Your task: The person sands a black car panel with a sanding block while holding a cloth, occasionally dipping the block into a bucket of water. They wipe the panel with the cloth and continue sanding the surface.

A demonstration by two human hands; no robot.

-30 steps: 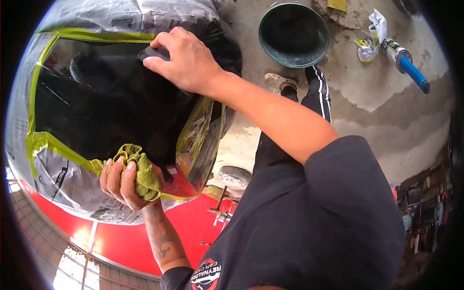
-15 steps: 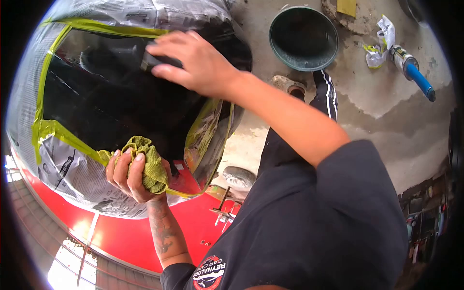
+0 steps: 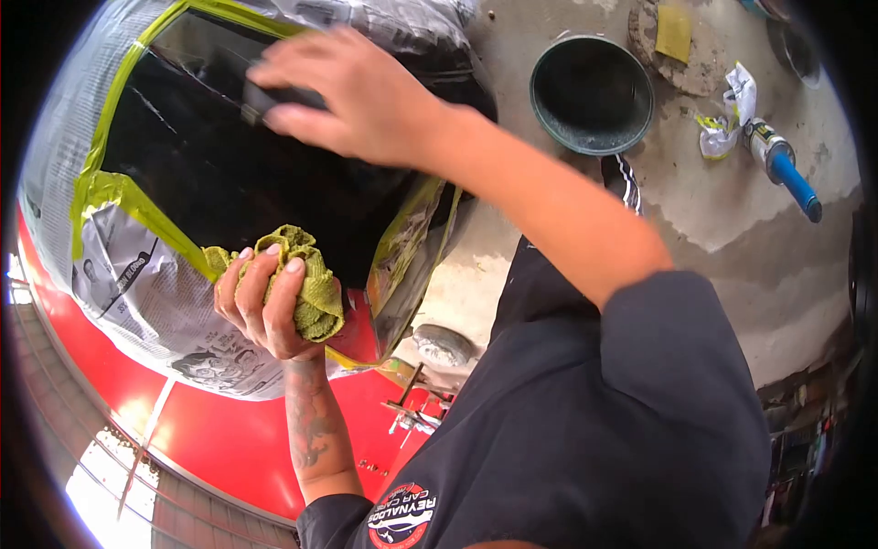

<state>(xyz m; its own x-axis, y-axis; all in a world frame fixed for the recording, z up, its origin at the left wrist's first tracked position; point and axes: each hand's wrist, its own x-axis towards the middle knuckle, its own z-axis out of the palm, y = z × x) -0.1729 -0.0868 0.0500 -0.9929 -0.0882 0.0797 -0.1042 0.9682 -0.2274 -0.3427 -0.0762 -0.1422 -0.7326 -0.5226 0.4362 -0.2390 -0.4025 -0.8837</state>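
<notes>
My left hand [image 3: 265, 306] is closed around a bunched yellow-green cloth [image 3: 315, 297], held by the lower edge of a glossy black car panel [image 3: 210, 156]. My right hand [image 3: 361, 101], smeared by motion, grips a small dark sanding block [image 3: 291, 97] against the upper part of that panel. Some of the block is hidden under the fingers. Yellow-green masking tape [image 3: 151, 220] frames the panel, and newspaper [image 3: 137, 265] covers the body around it.
A dark green bucket [image 3: 593, 146] stands on the concrete floor near my leg. Farther right lie crumpled paper with tape [image 3: 718, 137] and a can-like tool with a blue handle [image 3: 794, 183]. A yellow sheet [image 3: 673, 34] rests on a round slab. Red bodywork [image 3: 238, 430] shows below the newspaper.
My right hand and the block have shifted up and left over the panel. The whole view has moved slightly, and my left hand still grips the cloth.
</notes>
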